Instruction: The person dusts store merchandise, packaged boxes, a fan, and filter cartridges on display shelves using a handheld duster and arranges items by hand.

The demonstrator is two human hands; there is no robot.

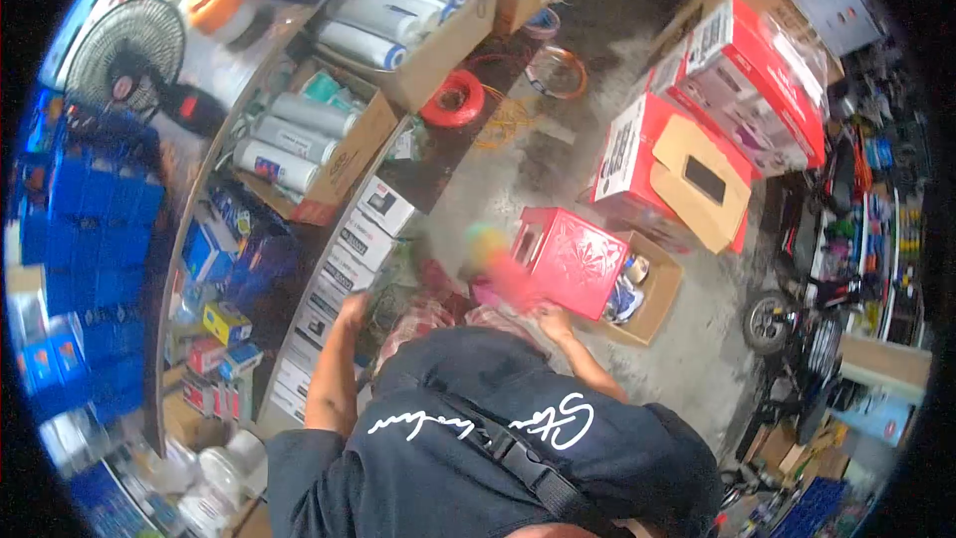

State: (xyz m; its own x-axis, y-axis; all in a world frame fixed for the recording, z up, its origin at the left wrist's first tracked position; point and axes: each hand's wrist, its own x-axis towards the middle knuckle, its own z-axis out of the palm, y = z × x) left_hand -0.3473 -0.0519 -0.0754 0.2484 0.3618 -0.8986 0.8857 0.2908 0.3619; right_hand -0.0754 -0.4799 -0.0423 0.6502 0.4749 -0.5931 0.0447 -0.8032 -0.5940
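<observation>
My right hand (550, 321) is closed at the lower end of a colourful duster (506, 274), smeared by motion, with a pink-red length and a green-yellow tip. Just beyond that hand stands a red plastic stool (573, 261) with a patterned seat. Behind the stool's right side is an open cardboard box (657, 304) with shoe-like and other small things in it. On the other side, my left hand (354, 313) is raised beside a row of white printed boxes (344, 274); its fingers are too blurred to make out. Whether it touches a box I cannot tell.
Large red-and-white cartons (672, 174) stand at the right, with a phone (705, 177) on a cardboard flap. Filter cartridges (370, 25) fill cartons on the left shelf. A red coil (453, 100) lies on the floor. A motorcycle wheel (769, 322) is far right.
</observation>
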